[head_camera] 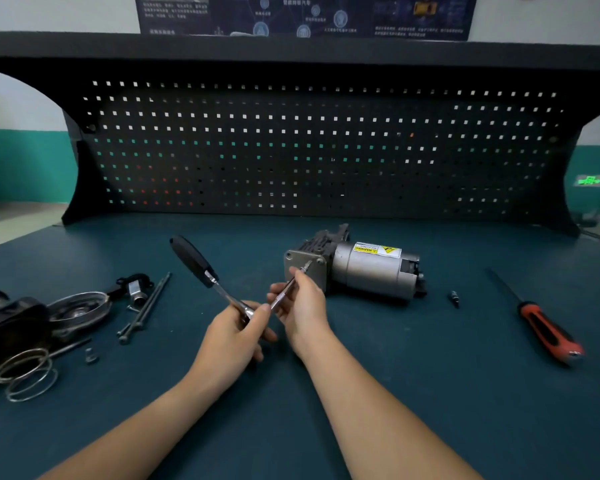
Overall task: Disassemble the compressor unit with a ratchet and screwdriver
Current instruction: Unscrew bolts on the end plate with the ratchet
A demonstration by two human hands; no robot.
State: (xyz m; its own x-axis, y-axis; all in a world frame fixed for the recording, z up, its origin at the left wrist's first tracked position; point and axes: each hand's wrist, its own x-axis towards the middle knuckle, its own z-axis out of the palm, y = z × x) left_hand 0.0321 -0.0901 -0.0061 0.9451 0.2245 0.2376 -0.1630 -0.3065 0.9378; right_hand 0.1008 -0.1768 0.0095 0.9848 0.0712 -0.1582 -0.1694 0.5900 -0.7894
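holding the ratchet (211, 279) by its metal head, left grip (232, 337) is clenched around it just front-left of the compressor unit (368, 271) — black handle angled up and away to the left. right grip (302, 306) pinches a thin bit shaft (284, 291) between fingers and thumb; its tip sits over the compressor's square end plate (297, 259), contact unclear. compressor unit lies on its side on the table (395, 375). right of it: a small loose bit (453, 298), then the red-handled screwdriver (548, 330), well apart. far left of it — long bolts (146, 306), wire rings (25, 375), a round cap (80, 310).
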